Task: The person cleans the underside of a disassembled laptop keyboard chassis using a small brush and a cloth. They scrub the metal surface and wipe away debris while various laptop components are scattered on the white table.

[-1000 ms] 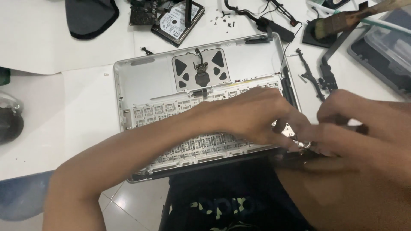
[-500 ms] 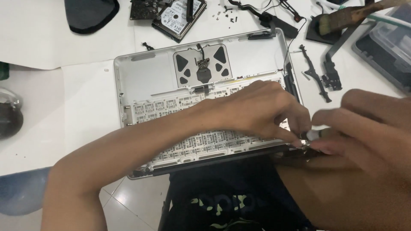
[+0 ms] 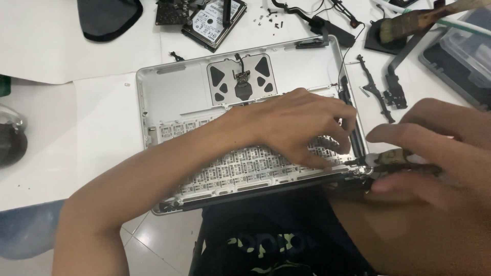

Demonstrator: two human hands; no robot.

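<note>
Basically, far left: a dark round glass object (image 3: pixel 11 138) at the table edge, white paper sheet (image 3: pixel 97 133) bare beside it, lots of free room there. Top left a black cloth pouch (image 3: pixel 110 18). The stripped silver laptop case (image 3: pixel 169 87) lies open, inside up, its near edge overhanging the table edge above the person's lap; trackpad underside (image 3: pixel 240 79) in the far half, perforated keyboard backplate (image 3: pixel 240 163) in the near half. A hard drive (image 3: pixel 215 20) sits beyond the case, loose screws (image 3: pixel 266 20) scattered near it.

Left hand (image 3: pixel 302 125) comes in from lower left across the backplate, palm down, fingers spread and curled, fingertips pressing at the case's right near corner; holds nothing, just braces. Right hand (image 3: pixel 434 153) enters from the right, fingers pinched closed round a screwdriver (image 3: pixel 394 159) with a mottled handle, its tip at the right near corner, just beside the left fingertips. Tight space there.

Right of the case: black cable bracket parts (image 3: pixel 381 92) on paper, a brush (image 3: pixel 404 23) top right, a clear plastic box (image 3: pixel 468 48) at the right edge.
</note>
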